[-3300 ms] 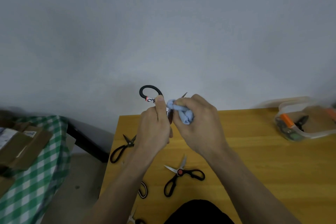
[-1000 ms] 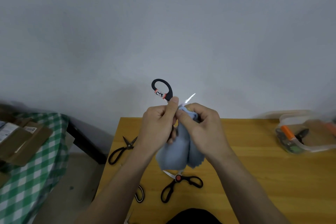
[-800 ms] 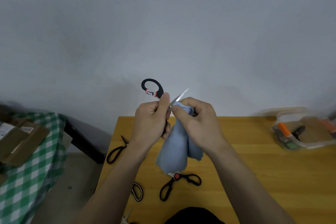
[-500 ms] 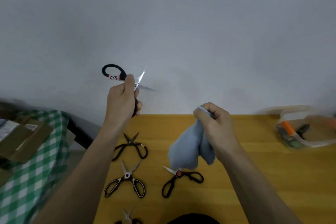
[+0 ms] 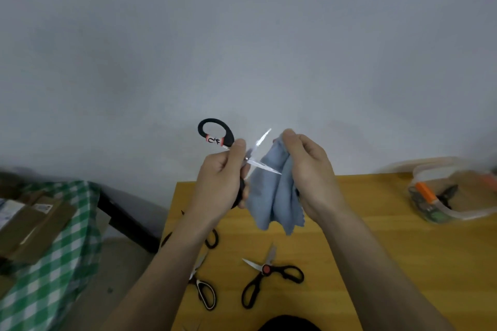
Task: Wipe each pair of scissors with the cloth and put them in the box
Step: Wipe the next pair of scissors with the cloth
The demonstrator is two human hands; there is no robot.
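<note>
My left hand (image 5: pixel 219 184) grips black-handled scissors (image 5: pixel 215 135) above the table, blades spread apart; one blade points up, the other lies against the cloth. My right hand (image 5: pixel 309 169) holds a hanging light blue cloth (image 5: pixel 271 196) bunched at its top, right beside the blades. On the wooden table (image 5: pixel 390 263) below lie more scissors: a black pair with a red pivot (image 5: pixel 265 277), a black-and-white pair (image 5: pixel 205 291) and a black pair (image 5: pixel 211 238) partly hidden by my left forearm. The clear plastic box (image 5: pixel 454 196) stands at the table's far right with scissors inside.
A lower surface with a green checked cloth (image 5: pixel 51 277) and cardboard pieces (image 5: pixel 27 226) stands to the left, across a gap of floor. A plain grey wall rises behind the table. The table's left edge runs just left of the lying scissors.
Half a second ago my hands were apart, scissors raised left. Now both have come back together at the centre, and the cloth is beside the spread blades.
</note>
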